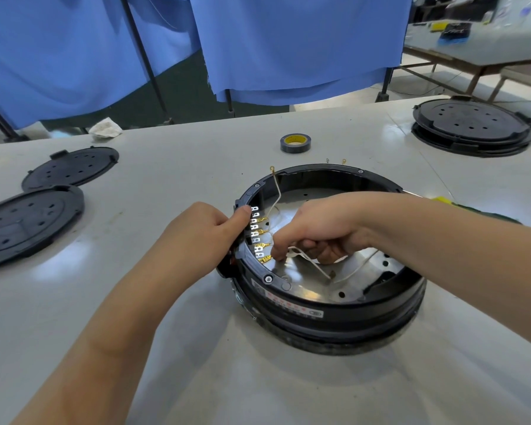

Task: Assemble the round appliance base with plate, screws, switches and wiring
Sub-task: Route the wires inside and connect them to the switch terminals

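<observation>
Left hand (196, 237) grips the rim of the round base (328, 305) on the worktop (166, 302) while right hand (316, 231) pinches a white wire (310, 262) inside it

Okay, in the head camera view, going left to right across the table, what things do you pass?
Two black perforated covers → left hand gripping the round base's rim → right hand pinching a white wire inside the round base → stacked black covers far right.
</observation>
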